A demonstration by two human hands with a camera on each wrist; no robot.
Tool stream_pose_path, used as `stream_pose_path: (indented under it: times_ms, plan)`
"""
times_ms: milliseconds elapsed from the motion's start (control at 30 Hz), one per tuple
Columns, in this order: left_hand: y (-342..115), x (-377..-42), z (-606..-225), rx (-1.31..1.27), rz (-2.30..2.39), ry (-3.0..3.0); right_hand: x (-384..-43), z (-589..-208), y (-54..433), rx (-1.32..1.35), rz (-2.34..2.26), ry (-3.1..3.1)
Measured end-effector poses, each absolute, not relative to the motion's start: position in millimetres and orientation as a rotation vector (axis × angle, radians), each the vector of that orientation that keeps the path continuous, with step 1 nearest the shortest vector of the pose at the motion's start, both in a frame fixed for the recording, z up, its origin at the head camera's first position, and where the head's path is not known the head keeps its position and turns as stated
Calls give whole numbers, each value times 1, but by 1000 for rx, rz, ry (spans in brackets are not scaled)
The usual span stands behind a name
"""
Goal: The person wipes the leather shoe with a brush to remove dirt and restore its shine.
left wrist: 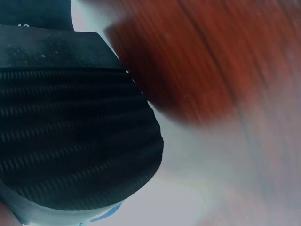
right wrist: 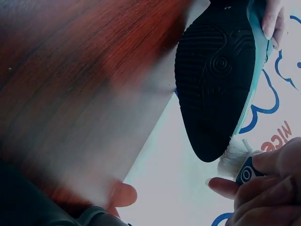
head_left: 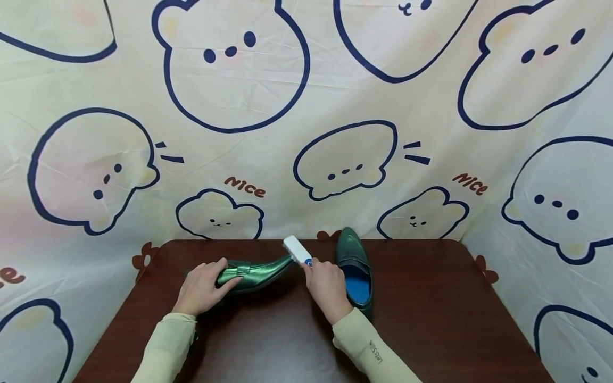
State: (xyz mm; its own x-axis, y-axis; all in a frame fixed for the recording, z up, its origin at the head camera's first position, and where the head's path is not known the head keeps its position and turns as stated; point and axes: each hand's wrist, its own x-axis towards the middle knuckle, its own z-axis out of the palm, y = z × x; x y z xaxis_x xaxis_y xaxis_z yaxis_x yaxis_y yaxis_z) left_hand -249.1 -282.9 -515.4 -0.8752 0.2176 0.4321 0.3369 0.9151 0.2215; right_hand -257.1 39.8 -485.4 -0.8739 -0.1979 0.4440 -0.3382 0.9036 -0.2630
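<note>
My left hand (head_left: 203, 284) grips a shiny green loafer (head_left: 263, 275) around its heel and middle, thumb on the near side. The loafer is held above the table with its toe to the right. Its black ridged sole (left wrist: 75, 136) fills much of the left wrist view and shows whole toe-end grooves in the right wrist view. My right hand (head_left: 327, 287) holds a white brush (head_left: 297, 249) by its handle. The brush's pale bristles (right wrist: 233, 157) touch the toe tip. A second green loafer (head_left: 351, 247) with a blue insole stands just right of the right hand.
A dark brown wooden table (head_left: 431, 308) lies under both hands, its surface reflecting light. Behind it and at both sides hangs a pale curtain (head_left: 268, 159) printed with cartoon bear outlines. The table's back edge meets the curtain.
</note>
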Motion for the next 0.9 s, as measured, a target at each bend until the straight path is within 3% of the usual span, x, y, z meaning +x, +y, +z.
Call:
stream_pose_path:
  times_ms: [467,733,900]
  plan:
    - [-275,-243,-511,-407,-460,-2620,-255,-484,42,427,461,-2652]
    - [-254,-245,-518,-711,-232,-2332,-250,-480,38,498,488,-2731]
    - [-248,-241,-521,-689,-200,-2356,-245,-485,25,556,503,-2838]
